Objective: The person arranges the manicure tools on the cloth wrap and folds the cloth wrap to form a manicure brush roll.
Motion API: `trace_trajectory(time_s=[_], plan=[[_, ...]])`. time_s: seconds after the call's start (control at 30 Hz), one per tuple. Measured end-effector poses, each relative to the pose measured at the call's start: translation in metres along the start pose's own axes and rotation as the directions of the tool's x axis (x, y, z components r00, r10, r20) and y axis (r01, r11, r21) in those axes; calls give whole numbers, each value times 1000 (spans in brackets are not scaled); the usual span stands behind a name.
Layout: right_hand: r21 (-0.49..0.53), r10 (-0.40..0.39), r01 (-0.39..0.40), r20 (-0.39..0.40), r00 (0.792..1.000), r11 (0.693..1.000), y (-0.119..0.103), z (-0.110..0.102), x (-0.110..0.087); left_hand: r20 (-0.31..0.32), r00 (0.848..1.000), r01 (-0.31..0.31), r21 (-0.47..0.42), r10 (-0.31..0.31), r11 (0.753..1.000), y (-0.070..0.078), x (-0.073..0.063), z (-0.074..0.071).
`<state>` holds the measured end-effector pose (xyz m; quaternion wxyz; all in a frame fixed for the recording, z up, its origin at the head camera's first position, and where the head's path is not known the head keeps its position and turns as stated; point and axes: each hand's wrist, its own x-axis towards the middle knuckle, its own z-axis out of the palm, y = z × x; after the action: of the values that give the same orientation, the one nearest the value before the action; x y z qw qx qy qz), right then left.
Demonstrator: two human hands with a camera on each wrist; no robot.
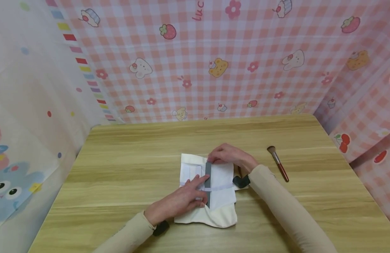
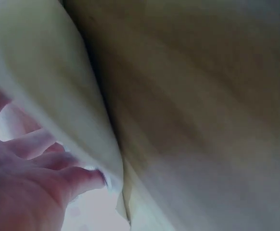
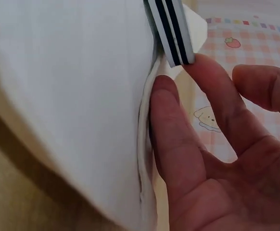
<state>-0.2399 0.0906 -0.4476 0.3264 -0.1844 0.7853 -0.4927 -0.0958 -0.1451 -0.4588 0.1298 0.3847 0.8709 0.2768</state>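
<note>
A cream cloth pouch (image 1: 205, 218) lies spread out near the front of the table, its white inside facing up. Lengthwise across it lies a flat grey bar (image 1: 208, 182), much like a nail file, with black and white layers along its edge. A pale band crosses over the bar. My left hand (image 1: 185, 198) rests over the pouch, its extended index finger touching the bar. At the pouch's far edge is my right hand (image 1: 230, 154). In the right wrist view one of its fingertips touches the end of the striped bar (image 3: 172, 31), and another rests against the cloth edge.
A makeup brush (image 1: 278, 164) with a dark red handle lies on the wooden table (image 1: 135, 154) to the right. Part of a brown stick (image 1: 239, 171) shows beside my right wrist. Printed curtains (image 1: 195, 59) hang behind the table and at its sides.
</note>
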Motion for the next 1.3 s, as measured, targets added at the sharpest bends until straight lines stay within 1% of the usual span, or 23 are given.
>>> trace_trajectory(time_s=[0.13,0.2,0.27,0.33,0.37,0.43,0.5,0.57,0.67,0.7,0.77,0.83,0.87,0.93,1.03,1.13,1.27,1.3], plan=[[-20,-13,13,24,1000,1000,-1,-2,-4,16,1000,19,22,-20,1000,0,0,1],[-52,-26,27,14,1000,998,-2,-4,-6,25,999,32,40,-34,999,1,-1,2],[-124,-50,48,-12,999,991,-3,-6,-10,28,999,38,65,-40,997,1,-3,3],[-222,-85,72,-49,995,972,-6,-7,-16,21,999,37,91,-39,995,3,-6,2],[-287,-105,81,-71,992,955,-7,-7,-20,14,999,34,103,-36,994,3,-6,1],[-409,-142,87,-105,984,908,-9,-6,-28,-1,999,38,129,-39,991,3,-6,-3],[-520,-170,86,-116,979,850,-10,-3,-38,-22,998,53,151,-51,987,0,-5,-10],[-617,-173,75,-100,980,783,-10,0,-48,-42,996,89,170,-83,981,-5,-3,-17],[-735,-148,74,-36,988,674,-8,4,-61,-46,989,149,205,-143,967,-14,1,-25],[-762,-130,70,-19,991,644,-7,5,-64,-36,986,168,218,-164,961,-17,2,-27],[-796,-87,59,7,996,602,-3,9,-71,-7,978,201,261,-207,944,-22,3,-29],[-820,-50,45,20,999,571,0,12,-75,26,966,238,296,-257,925,-26,3,-31],[-827,-34,38,23,999,561,3,14,-76,40,959,256,311,-282,915,-27,2,-31],[-832,-9,27,26,1000,554,6,16,-77,67,942,289,332,-328,898,-30,1,-32],[-837,5,20,28,1000,547,12,15,-77,82,929,317,324,-360,892,-33,-3,-32],[-829,-5,24,26,1000,559,16,12,-77,85,919,340,324,-385,883,-38,-6,-31],[-809,-13,24,20,1000,587,19,5,-75,73,913,360,318,-401,877,-43,-8,-30],[-806,-10,21,19,1000,592,20,3,-74,71,914,359,315,-399,879,-44,-8,-30]])
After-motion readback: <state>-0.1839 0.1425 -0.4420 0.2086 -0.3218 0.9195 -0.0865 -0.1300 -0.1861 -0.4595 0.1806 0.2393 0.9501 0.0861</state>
